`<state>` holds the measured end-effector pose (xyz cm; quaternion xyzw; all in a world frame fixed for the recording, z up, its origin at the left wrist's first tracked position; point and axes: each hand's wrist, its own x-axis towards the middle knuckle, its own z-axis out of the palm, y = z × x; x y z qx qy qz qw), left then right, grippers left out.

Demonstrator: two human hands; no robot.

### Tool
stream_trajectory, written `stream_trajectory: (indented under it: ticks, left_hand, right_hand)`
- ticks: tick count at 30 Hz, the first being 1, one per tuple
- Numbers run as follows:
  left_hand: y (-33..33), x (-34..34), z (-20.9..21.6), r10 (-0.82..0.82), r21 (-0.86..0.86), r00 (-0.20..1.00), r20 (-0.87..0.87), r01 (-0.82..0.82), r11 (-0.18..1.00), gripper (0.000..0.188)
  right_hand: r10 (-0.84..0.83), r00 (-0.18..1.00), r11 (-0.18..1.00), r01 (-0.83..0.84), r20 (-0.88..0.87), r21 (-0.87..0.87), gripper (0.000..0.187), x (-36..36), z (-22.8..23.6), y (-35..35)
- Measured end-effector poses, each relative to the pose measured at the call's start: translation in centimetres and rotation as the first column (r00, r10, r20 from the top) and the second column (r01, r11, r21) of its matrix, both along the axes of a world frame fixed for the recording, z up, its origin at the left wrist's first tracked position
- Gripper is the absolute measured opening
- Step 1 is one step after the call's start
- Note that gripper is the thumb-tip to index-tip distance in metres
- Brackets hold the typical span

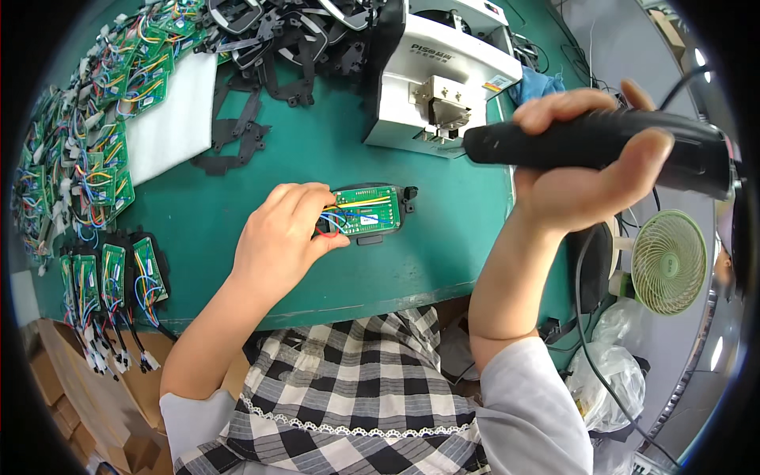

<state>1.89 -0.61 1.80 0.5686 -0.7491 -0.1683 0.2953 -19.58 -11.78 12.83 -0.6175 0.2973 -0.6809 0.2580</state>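
Observation:
On the green table, a green circuit board with yellow, blue, red and black wires lies in a black plastic housing. My left hand grips its left end, fingertips and thumb on the wires and board edge. My right hand is raised on the right, wrapped around a black electric screwdriver with a cord at its rear. The tool's front end points left, near the pick-up block of a white screw feeder. Whether its bit touches the feeder I cannot tell.
Wired circuit boards are heaped at the left beside a white foam sheet. Several wired boards in housings line the near left edge. Black plastic frames pile up at the back. A green fan stands at the right.

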Motion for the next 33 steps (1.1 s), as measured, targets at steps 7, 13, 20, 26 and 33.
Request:
stream_trajectory:
  ticks: [7, 13, 20, 26, 33]
  left_hand:
    - [0.2, -0.1, -0.1, -0.015, -0.066, 0.999, 0.05, 0.018, 0.998, 0.044]
    - [0.4, 0.3, 0.1, -0.014, -0.061, 0.998, 0.062, 0.018, 0.998, 0.039]
    - [0.3, 0.3, 0.0, -0.039, -0.082, 0.997, 0.07, 0.045, 0.996, 0.034]
    - [0.3, 0.2, 0.2, -0.044, -0.082, 0.997, 0.066, 0.049, 0.995, 0.035]
    - [0.3, 0.2, 0.2, -0.049, -0.084, 0.996, 0.071, 0.054, 0.995, 0.035]
  right_hand:
    - [-0.089, 0.994, 0.991, 0.083, -0.061, -0.102, 0.066, 2.3, 1.0, -1.9]
    - [0.028, 0.998, 0.997, -0.032, -0.065, -0.067, 0.066, 3.1, 0.2, -1.3]
    - [0.252, 0.966, 0.965, -0.247, -0.058, 0.092, 0.065, 6.6, -2.7, 1.9]
    - [0.304, 0.953, 0.945, -0.302, 0.003, 0.126, 0.064, 8.5, -3.8, 2.0]
    - [0.318, 0.945, 0.945, -0.31, -0.077, 0.103, 0.057, 9.0, -4.2, 1.5]
